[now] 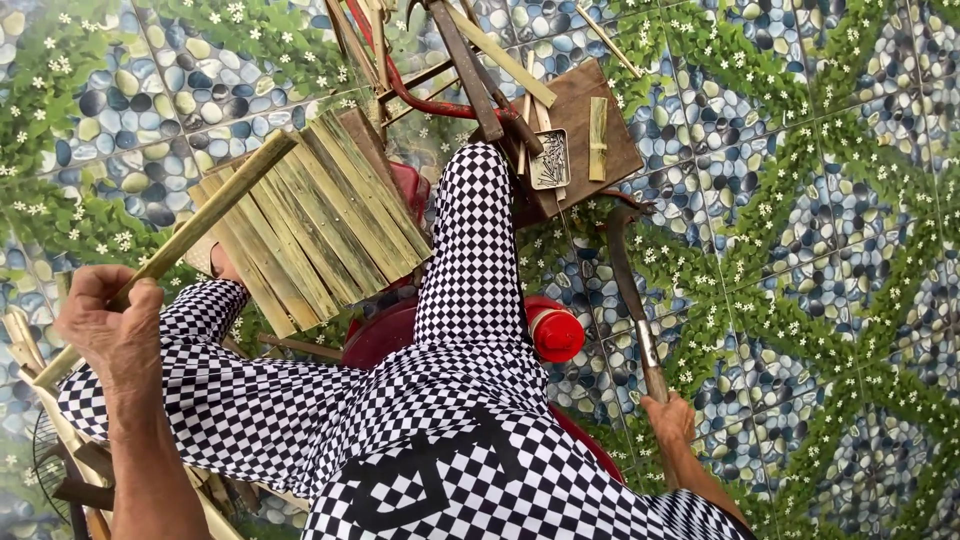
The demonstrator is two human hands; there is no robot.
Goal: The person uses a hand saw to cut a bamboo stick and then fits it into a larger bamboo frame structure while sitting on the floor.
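Checkered clothing (440,440) fills the bottom of the view, one leg stretching up toward the middle. At far left, the left hand (105,325) is closed around a long bamboo stick (190,235), which slants from the lower left edge up to the right, its far end lying over the corner of a bundle of split bamboo slats (315,220). The slats lie side by side just left of the outstretched leg. Below the knee sits a red stool (385,335), and a red cap-shaped object (555,333) shows just right of the leg. Above, a brown wooden board (600,125) holds a small tray of nails (550,160) and a short bamboo piece (597,125), with more sticks and a red frame crossing behind it. At right, the right hand (668,415) grips the handle of a curved knife (625,275), whose dark blade points up over the pebble-and-flower patterned floor (820,250).
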